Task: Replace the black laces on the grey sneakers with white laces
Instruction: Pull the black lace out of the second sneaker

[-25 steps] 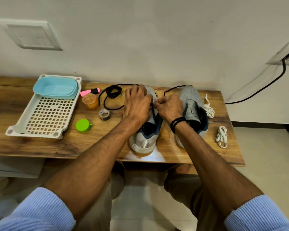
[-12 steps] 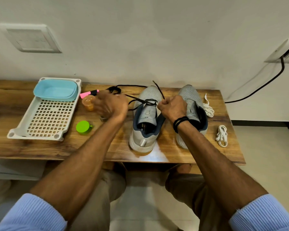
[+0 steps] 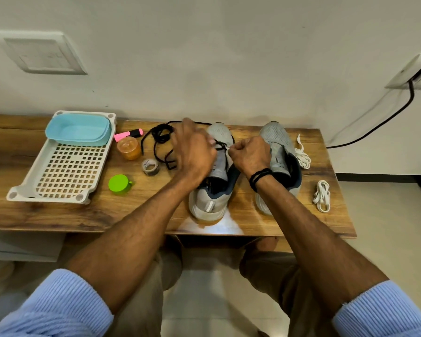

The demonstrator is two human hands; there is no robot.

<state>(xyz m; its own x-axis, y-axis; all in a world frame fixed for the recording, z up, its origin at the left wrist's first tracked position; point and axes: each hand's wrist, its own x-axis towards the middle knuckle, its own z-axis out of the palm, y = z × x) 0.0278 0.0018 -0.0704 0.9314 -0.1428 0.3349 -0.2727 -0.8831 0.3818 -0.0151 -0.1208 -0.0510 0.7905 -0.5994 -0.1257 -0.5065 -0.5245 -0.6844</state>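
- Now the left hand (image 3: 195, 154) is over the left sneaker (image 3: 210, 203). Half a second ago it was out to the left by the orange jar (image 3: 129, 149), drawing a black lace taut.
- The right hand (image 3: 251, 155) has kept its place at the right side of that sneaker.
- The black lace (image 3: 220, 145) still crosses the sneaker's upper eyelets. It shows in the gap between the two hands and touches both.
- The left hand's fingers curl down over the sneaker. They are blurred, so I cannot tell whether they have hold of the lace.
- The right hand is curled into a fist, with thumb and forefinger pinched on the black lace.
- Two grey sneakers stand side by side at the middle of the table (image 3: 22, 215). Their heels are toward the front edge and their toes toward the back edge.
- The right sneaker (image 3: 276, 136) shows no lace and is partly hidden by the right wrist.
- A loose black lace (image 3: 161, 137) lies tangled near the back edge, just left of the left hand.
- Two bundles of white laces lie near the right edge. One white bundle (image 3: 302, 155) is beside the right sneaker, and a second white bundle (image 3: 322, 196) is nearer the front.
- One each of the small things lies left of the sneakers:
  - a pink marker (image 3: 128, 134)
  - the orange jar
  - a roll of tape (image 3: 150, 167)
  - a green lid (image 3: 119, 183)
- One slotted tray (image 3: 58, 173) sits toward the left of the table, with one blue tub (image 3: 78, 128) in its back end.
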